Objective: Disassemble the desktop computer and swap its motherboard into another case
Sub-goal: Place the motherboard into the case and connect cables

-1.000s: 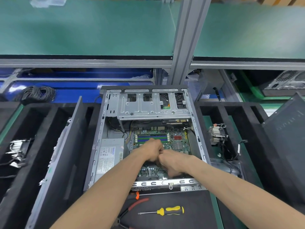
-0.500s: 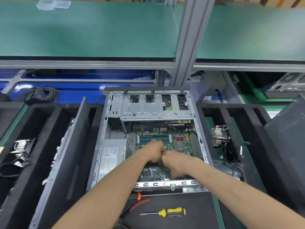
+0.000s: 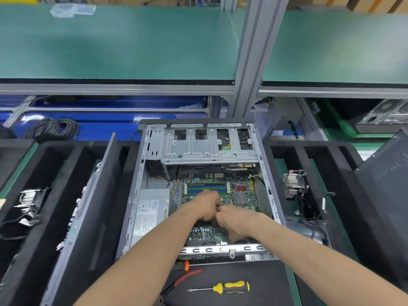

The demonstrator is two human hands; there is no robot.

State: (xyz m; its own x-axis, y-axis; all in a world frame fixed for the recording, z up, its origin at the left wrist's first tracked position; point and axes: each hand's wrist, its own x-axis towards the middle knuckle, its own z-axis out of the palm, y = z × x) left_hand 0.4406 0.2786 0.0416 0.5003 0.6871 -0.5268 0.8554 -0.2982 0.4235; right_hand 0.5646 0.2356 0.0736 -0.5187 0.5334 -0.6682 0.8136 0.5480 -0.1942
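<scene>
Green-matted workbench shelf [image 3: 114,45] runs across the top, w/ a grey metal upright post [image 3: 254,62] in the middle. Below it sit black foam trays [image 3: 320,155] left and right, and between them an open desktop case [image 3: 136,195] lies on its side — likely so the board faces up and is easy to reach.

Inside the case: silver drive cage [image 3: 198,149] at the far end, grey power supply [image 3: 150,210] at left, green motherboard [image 3: 240,193] at centre-right, in place on the case floor w/ blue and green RAM slots showing.

Removed parts appear parked in the trays to keep the work area free: a heatsink w/ fan [image 3: 293,184] in the right tray, a dark side panel [image 3: 88,206] leaning in the left one. Near the viewer, a yellow-handled screwdriver [image 3: 229,287] and red-handled pliers [image 3: 185,278] lie just outside the case, untouched.

Left hand [image 3: 205,206] and right hand [image 3: 234,219] meet knuckle to knuckle over the middle of the board. Both are curled tight, fingers tucked under — they seem to pinch something small between them, prob. a cable or connector, but it is hidden, so what they hold can't be told.
</scene>
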